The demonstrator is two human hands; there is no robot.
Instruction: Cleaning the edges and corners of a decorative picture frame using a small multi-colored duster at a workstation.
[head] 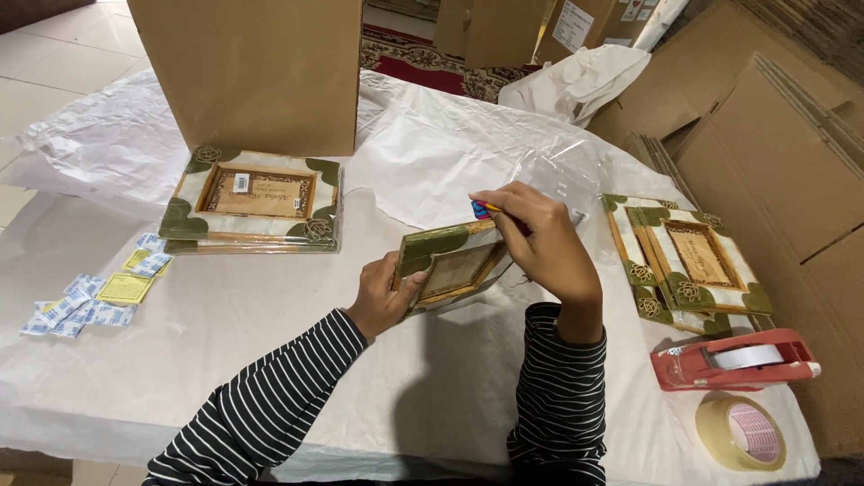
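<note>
Both hands gripping: L hand tilted frame, R hand marker.

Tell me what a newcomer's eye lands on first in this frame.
At table centre, the left hand tilts up a green-and-white picture frame while the right hand grips its top edge along with a small coloured object. A stack of matching frames lies far left, and a red tape dispenser sits near right.

A tall plain brown cardboard box stands at the table's far edge. Small blue-white and yellow sachets lie scattered at left. A white rectangular label sits on a far carton.
</note>
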